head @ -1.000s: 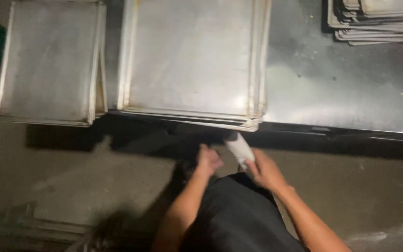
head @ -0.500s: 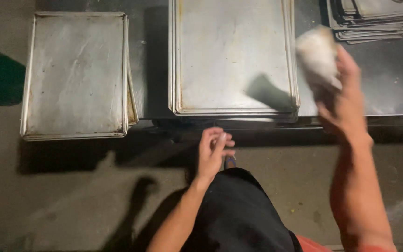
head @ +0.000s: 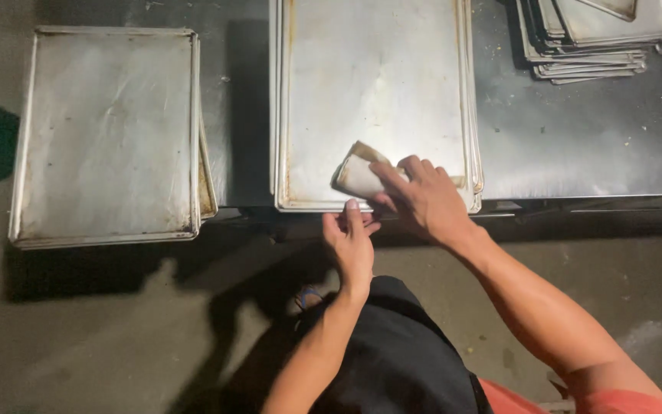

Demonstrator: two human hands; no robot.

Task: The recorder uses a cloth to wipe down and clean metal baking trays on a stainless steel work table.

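Head view: your right hand [head: 423, 201] presses a folded cloth [head: 358, 175] onto the near end of the centre tray [head: 377, 77], fingers [head: 396, 180] curled over the cloth and gripping it. Your left hand [head: 352, 239] rests at the tray's near rim, fingers loosely bent and holding nothing. The centre tray lies on top of a stack on the steel tabletop [head: 576, 138]. A second tray stack [head: 105, 130] sits to the left, overhanging the tabletop edge. More stacked trays [head: 588, 38] occupy the far right corner, cut off by the frame. Your right hand hides part of the cloth. A dark apron [head: 400, 353] covers the floor [head: 101, 337] below.
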